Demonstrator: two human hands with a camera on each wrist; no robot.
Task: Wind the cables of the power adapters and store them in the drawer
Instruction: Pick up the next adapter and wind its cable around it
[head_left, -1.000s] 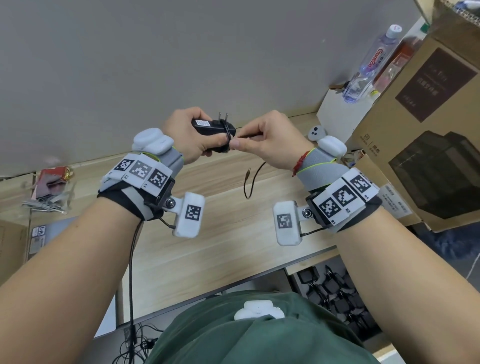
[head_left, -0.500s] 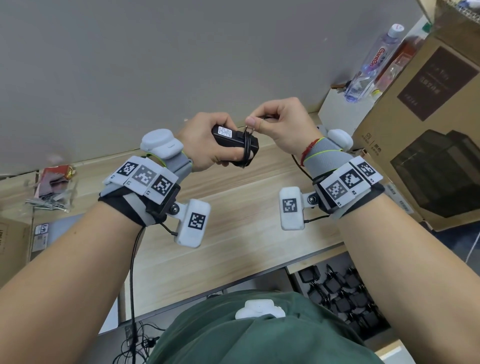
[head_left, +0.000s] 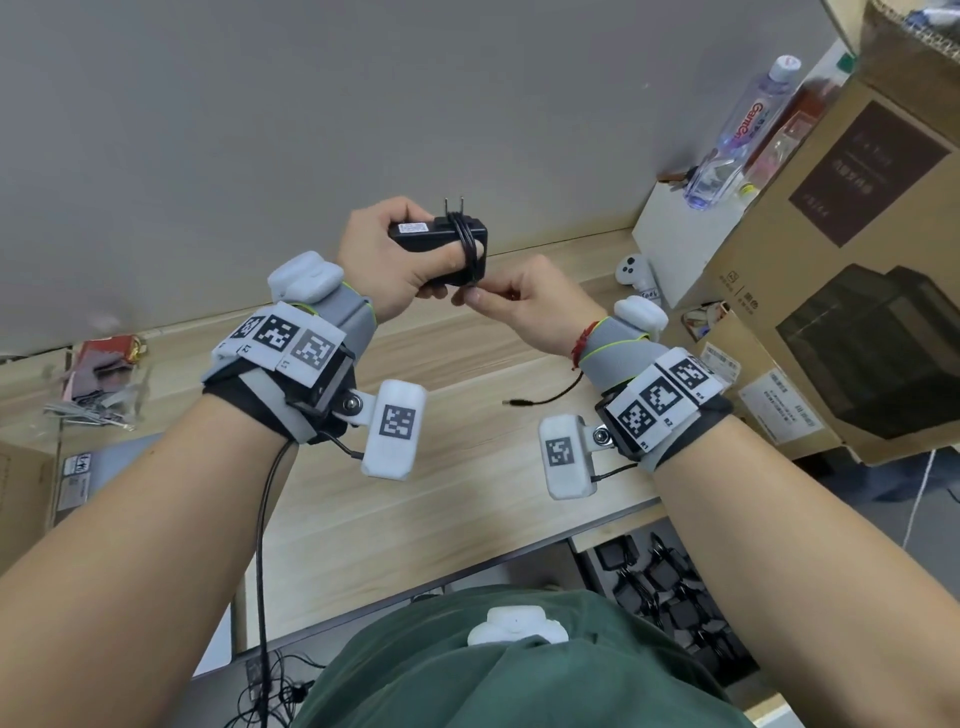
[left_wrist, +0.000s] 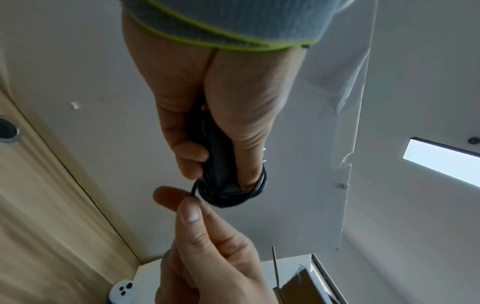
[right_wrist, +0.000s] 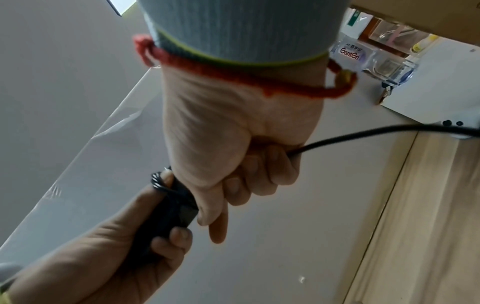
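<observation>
A black power adapter (head_left: 436, 240) is held above the desk, prongs up, gripped by my left hand (head_left: 439, 275), whose thumb lies under the wound turns. Several turns of its black cable (head_left: 466, 244) circle the adapter's right end. Just below the adapter, my right hand (head_left: 470, 297) pinches the cable between thumb and forefinger. The cable's free tail runs under my right wrist and ends in a barrel plug (head_left: 514, 402) hanging over the desk. The left wrist view shows the coils (left_wrist: 233, 195) and my right hand's fingertips (left_wrist: 192, 214) close together. The cable (right_wrist: 363, 133) leaves my right fist sideways.
An open drawer (head_left: 670, 603) at lower right holds several black adapters. A large cardboard box (head_left: 857, 260), a white box (head_left: 675, 234) with a water bottle (head_left: 737, 130) on it and a small white device (head_left: 631, 270) stand on the right. Loose clutter (head_left: 104, 374) lies at the left of the wooden desk (head_left: 415, 493).
My right hand has come from above the adapter down to just under it, carrying the cable round. My left hand has lifted and turned the adapter prongs up.
</observation>
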